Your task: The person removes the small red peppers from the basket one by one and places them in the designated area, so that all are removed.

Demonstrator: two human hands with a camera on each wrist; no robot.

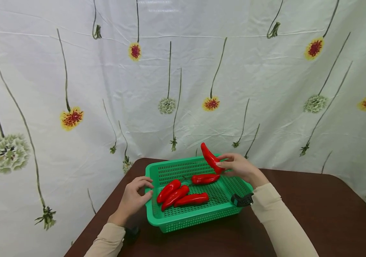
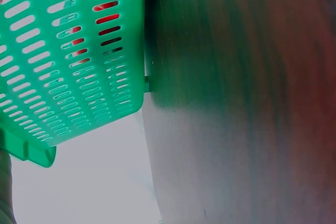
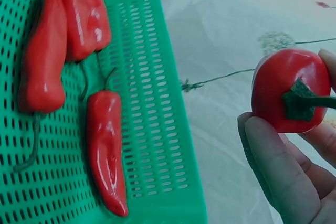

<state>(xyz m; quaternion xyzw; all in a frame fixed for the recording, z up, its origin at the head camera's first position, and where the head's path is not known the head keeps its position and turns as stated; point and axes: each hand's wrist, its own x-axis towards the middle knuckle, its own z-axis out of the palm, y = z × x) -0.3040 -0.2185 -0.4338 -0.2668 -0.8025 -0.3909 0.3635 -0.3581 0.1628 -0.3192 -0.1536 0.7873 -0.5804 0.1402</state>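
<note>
A red pepper [image 1: 211,158] is pinched by my right hand [image 1: 239,167] above the far right part of a green plastic basket [image 1: 199,216]. In the right wrist view the held pepper [image 3: 286,90] shows its green stem end between fingers and thumb. Several other red peppers [image 1: 192,200] lie on the basket floor, most toward its left side; one pepper [image 1: 204,179] rests near the back wall. My left hand [image 1: 135,197] is at the basket's left rim with fingers loosely bent and nothing in them; whether it touches the rim cannot be told.
The basket stands on a dark brown table [image 1: 298,203]. Behind the table hangs a white cloth [image 1: 183,82] printed with flowers and stems. In the left wrist view, the perforated basket side [image 2: 68,51] rises beside the tabletop [image 2: 236,103].
</note>
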